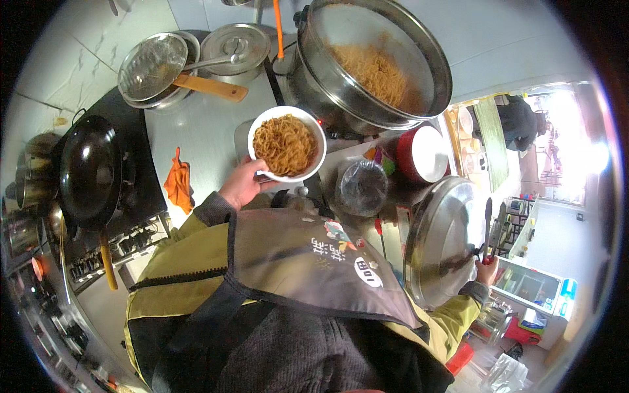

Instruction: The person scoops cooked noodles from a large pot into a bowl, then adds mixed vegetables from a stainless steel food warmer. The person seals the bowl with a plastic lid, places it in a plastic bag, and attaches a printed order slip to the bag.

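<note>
My left hand [242,188] is partly curled at the near-left rim of a white bowl [320,147], thumb over the rim and fingers beneath. The bowl, filled with brown noodles [283,145], sits over the right side of the steel bench [213,147], toward its near corner; I cannot tell whether its base touches the top. Its far rim comes just beside the big pot [337,98], so there is little room that way. To the left, steel shows between the bowl and the orange cloth [177,183], which lies at the bench's near left corner. Along the far edge stand a lidded pot [234,49] and a sieve [154,65], whose wooden handle juts toward the middle of the bench. Past the left edge, a wok [92,171] sits on the black hob.

My right hand [487,271], out to my right, is closed around the red handles of the tongs [495,232]; their tips point away from me, standing apart. Against that hand is the knob of a large lid [436,245], tilted; I cannot tell whether my fingers have the knob too. Wrapped bowls [362,188] and a red tub [422,154] crowd the space between lid and big pot.
</note>
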Motion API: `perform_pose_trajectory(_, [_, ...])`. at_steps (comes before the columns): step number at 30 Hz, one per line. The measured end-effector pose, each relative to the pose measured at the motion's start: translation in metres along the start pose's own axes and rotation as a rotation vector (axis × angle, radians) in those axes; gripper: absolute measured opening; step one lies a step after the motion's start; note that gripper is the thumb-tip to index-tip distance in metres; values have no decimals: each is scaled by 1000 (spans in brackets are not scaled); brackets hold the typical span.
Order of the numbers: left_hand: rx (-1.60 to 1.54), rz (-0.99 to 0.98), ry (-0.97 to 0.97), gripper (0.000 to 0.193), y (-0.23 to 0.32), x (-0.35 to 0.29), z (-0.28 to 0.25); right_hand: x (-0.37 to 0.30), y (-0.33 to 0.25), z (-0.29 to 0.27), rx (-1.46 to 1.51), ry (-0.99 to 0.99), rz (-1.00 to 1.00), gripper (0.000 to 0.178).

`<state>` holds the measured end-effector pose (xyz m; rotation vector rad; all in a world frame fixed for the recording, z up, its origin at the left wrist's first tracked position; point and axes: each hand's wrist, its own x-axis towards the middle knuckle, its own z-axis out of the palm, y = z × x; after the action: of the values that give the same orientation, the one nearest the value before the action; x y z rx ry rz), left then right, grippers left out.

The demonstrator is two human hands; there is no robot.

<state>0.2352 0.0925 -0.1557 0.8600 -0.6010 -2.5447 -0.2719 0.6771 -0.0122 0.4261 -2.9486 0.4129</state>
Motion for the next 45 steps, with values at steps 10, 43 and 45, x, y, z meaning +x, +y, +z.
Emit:
perform_pose_trajectory(10, [24, 62, -31, 62, 4, -19, -40, 69, -264, -58, 199, 151, -484, 44])
perform_pose_trajectory(43, [-104, 497, 363, 53, -74, -125, -38, 232, -653, 91, -127, 175, -808, 48])
perform_pose_trajectory(45, [-82, 486, 341, 50, -73, -128, -35, 216, -649, 83, -70, 236, -823, 52])
